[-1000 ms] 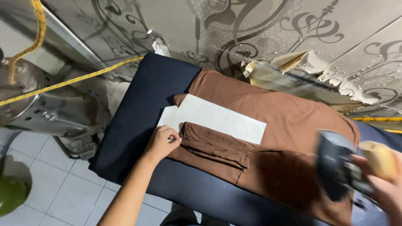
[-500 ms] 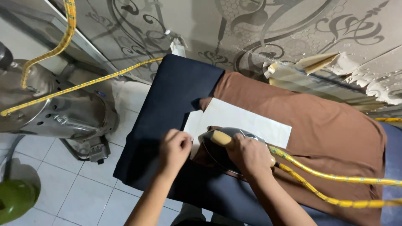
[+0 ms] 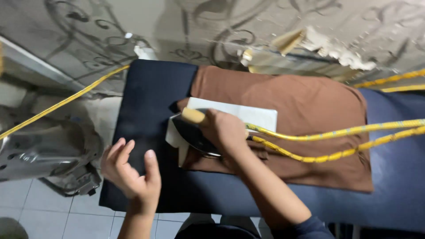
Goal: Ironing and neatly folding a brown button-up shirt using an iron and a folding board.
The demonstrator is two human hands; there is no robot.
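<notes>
- While it fills the middle of the frame, the dark padded ironing board (image 3: pixel 146 97) carries everything being pressed.
- Brown garment (image 3: pixel 305 106) lies spread flat at centre right, so its folded edge can take heat.
- Black iron (image 3: pixel 192 132), at centre, sits on the white paper template (image 3: pixel 248 116) and that folded edge.
- Right hand (image 3: pixel 226 130) is closed round the iron's wooden handle, pressing down.
- Left hand (image 3: pixel 130 170), lower left, hangs open and empty, fingers spread, clear of the heat.
- Yellow cords (image 3: pixel 336 141) trail right.

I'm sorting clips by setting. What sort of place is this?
Probably a tailoring or pressing workshop: the right hand pushes an iron over brown cloth on a padded board, beside a metal machine.
</notes>
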